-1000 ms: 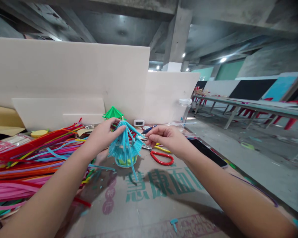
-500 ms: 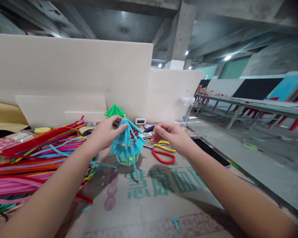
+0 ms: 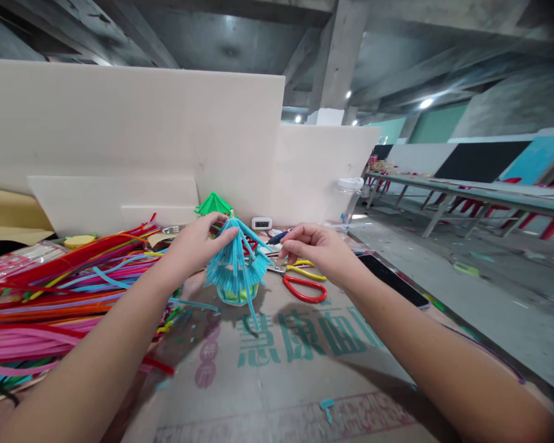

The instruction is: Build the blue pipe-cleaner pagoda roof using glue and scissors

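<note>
- Head view, centre: blue pipe-cleaner pavilion (image 3: 236, 264) held up just above a cardboard sheet (image 3: 277, 381) printed with green characters, strands fanning down over a yellow-green base, one loose strand trailing lower.
- Left hand (image 3: 194, 246): closed on the top of the pavilion, thumb and fingertips pinching where the blue strands gather at the peak.
- Right hand (image 3: 318, 249): just right of the pavilion, fingers curled narrow, thumb and forefinger pinched together on something too small to tell; not touching the pavilion's body.
- Behind the left hand: green pipe-cleaner roof (image 3: 213, 204) near the white foam boards (image 3: 133, 135).
- Left of the cardboard: big heap of coloured pipe cleaners (image 3: 60, 289), red, pink, orange and blue, lying lengthwise.
- Below the right hand: red-handled scissors (image 3: 302, 289) flat on the cardboard, with yellow-handled pliers (image 3: 300, 269) touching them.
- Near the right fingertips: blue pen (image 3: 278, 237), and behind it a small white clock (image 3: 261, 223) against the board.
- Right of the wrist: black phone (image 3: 390, 280) lying flat.
- Further back: clear jar with white lid (image 3: 349, 198).
- Far right, well apart: long grey tables (image 3: 466, 197) with red chairs beneath.
</note>
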### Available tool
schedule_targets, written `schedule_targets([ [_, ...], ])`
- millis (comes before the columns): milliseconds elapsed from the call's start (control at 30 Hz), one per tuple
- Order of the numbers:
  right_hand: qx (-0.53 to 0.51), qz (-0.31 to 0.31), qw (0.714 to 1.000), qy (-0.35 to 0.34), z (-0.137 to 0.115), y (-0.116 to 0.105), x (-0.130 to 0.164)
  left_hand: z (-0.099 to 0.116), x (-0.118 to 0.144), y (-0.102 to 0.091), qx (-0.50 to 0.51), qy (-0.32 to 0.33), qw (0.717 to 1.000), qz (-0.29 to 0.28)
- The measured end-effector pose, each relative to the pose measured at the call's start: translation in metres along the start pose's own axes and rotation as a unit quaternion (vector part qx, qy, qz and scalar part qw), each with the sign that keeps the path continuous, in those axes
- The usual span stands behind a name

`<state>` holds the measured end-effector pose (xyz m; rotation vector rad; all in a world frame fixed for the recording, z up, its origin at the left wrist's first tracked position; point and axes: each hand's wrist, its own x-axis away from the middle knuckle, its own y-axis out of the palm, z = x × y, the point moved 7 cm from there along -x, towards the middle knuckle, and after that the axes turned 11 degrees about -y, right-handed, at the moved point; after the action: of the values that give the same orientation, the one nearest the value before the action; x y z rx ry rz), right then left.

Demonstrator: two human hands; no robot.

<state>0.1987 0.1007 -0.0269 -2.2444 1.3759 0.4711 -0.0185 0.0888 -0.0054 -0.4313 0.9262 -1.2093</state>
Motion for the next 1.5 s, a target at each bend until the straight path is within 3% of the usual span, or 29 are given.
schedule_targets([
  [167,-0.020,-0.001,1.000,-0.020,-0.004,0.000,0.001,0.000,-0.001,0.001,-0.004,0.009,1.000,0.003],
  [433,0.016,-0.031,0.999,0.029,0.008,0.005,0.000,0.002,0.001,-0.001,-0.016,0.001,1.000,0.007],
  [567,0.058,0.002,0.998,0.033,0.009,-0.005,-0.001,0.003,0.001,-0.001,-0.011,0.001,1.000,0.003],
  [700,0.095,0.042,0.995,-0.004,0.007,-0.026,-0.006,0.002,0.000,0.001,-0.003,0.003,1.000,-0.002],
  [900,0.310,-0.044,0.950,0.023,0.017,-0.047,-0.010,0.000,-0.001,0.002,-0.016,-0.006,1.000,-0.003],
  [1067,0.291,-0.084,0.953,0.005,0.025,-0.048,-0.010,-0.005,-0.004,0.004,-0.013,0.001,1.000,-0.002],
  [1133,0.334,-0.125,0.934,0.013,0.033,-0.046,-0.008,-0.006,-0.005,0.004,-0.011,0.002,1.000,0.000],
  [1300,0.487,-0.222,0.842,0.068,0.064,-0.045,0.001,-0.003,-0.003,0.003,0.002,0.021,1.000,0.003],
  [1500,0.491,-0.321,0.804,0.093,0.091,-0.029,0.014,-0.002,-0.002,0.003,0.038,0.028,0.999,-0.001],
])
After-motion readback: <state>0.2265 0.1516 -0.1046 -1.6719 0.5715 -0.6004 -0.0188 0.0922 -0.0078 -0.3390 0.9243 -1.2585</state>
